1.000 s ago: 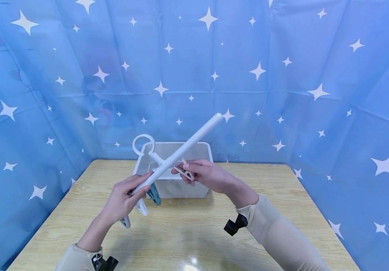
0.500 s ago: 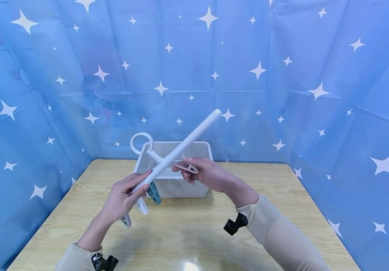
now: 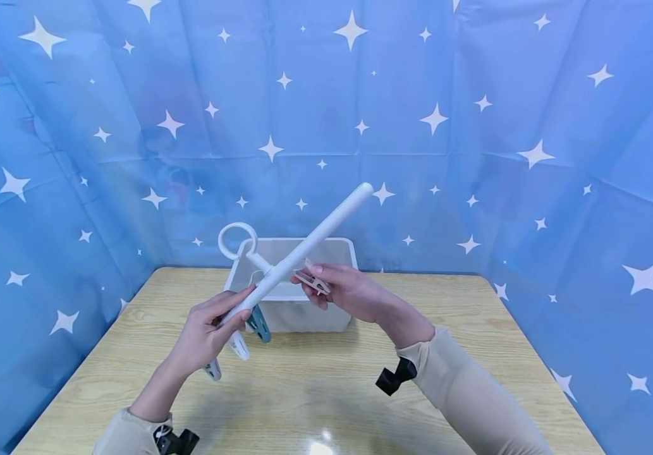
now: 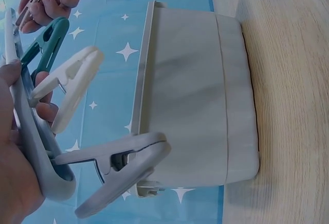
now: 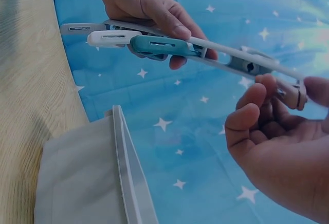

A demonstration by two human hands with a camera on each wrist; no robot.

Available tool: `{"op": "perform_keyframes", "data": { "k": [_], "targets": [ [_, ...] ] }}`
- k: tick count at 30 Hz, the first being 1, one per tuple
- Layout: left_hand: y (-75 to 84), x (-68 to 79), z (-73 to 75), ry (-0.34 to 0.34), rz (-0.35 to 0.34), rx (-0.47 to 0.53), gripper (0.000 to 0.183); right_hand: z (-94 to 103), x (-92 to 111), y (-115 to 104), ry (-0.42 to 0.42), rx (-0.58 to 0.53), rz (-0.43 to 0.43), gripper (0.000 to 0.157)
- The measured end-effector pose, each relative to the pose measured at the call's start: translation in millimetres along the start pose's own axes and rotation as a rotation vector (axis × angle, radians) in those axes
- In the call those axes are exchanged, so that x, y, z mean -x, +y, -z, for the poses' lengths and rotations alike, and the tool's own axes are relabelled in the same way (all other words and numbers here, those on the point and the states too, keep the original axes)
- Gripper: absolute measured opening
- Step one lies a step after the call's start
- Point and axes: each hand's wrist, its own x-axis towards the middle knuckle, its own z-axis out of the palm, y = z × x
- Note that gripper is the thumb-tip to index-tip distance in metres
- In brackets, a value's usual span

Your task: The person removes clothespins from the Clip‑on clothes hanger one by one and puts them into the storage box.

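Observation:
A white clip hanger (image 3: 315,237) with a round hook slants up to the right over the bin. My left hand (image 3: 209,328) grips its lower left end, thumb on one side and fingers on the other. From the bar's underside, as the left wrist view shows, hang a teal clip (image 4: 54,39), a white clip (image 4: 77,85) and a grey clip (image 4: 123,157). My right hand (image 3: 349,291) pinches a pale pinkish clip (image 3: 313,281) just beside the bar's right half. Whether that clip touches the bar cannot be told.
Behind the hands a light grey plastic bin (image 3: 303,319) stands at the far side of the wooden table (image 3: 303,392). Its inside is partly hidden by the hanger. A blue curtain (image 3: 326,114) with white stars encloses the back and sides.
The pinkish clip has turned slightly between my right fingers and shifted a little. The hanger's upper end has risen slightly, while my left hand keeps its grip.

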Motion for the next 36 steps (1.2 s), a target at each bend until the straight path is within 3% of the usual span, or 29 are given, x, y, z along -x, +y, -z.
{"op": "perform_keyframes", "data": {
  "k": [8,19,27,36],
  "targets": [
    [0.4,0.0,-0.1,0.006,-0.004,0.004,0.050,1.6,0.9,1.2,-0.012,-0.005,0.053,0.042],
    [-1.7,-1.3,-1.8,0.014,-0.011,0.024,0.050,1.3,0.2,4.5,0.086,0.037,0.164,0.031],
    [1.0,-1.3,-0.5,0.003,0.011,0.032,0.049,1.7,0.7,6.8,0.186,0.139,0.191,0.037],
    [0.3,-2.4,-0.6,0.008,-0.012,0.037,0.049,1.1,3.4,5.7,0.277,0.269,0.217,0.033]
  ]
}}
